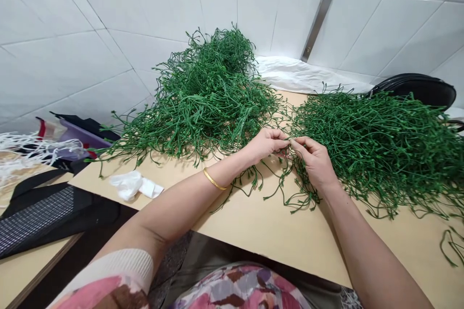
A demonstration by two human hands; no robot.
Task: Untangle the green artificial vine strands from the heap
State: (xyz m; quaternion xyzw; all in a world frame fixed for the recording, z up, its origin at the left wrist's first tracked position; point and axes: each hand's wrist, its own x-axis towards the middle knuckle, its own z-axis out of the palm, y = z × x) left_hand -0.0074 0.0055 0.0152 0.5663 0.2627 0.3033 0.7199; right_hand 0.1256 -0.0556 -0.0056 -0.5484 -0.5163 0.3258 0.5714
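Observation:
My left hand (267, 146) and my right hand (314, 160) meet over the table with thumb and fingers pinched together. Between the fingertips is a thin green strand, mostly hidden by the fingers. Loose green strands with small knobbed ends (295, 198) lie under and just in front of the hands. Beyond my left hand rises a tall tangled heap of such green strands (203, 101). A second, wider heap (384, 145) spreads to the right of my right hand.
The wooden table (261, 222) stands against a white tiled wall (152, 0). A crumpled white tissue (132, 185) lies near its left edge. White cloth (290, 73) and a black bag (413, 88) are at the back. White strands (39, 149) and black mesh (39, 217) lie at left.

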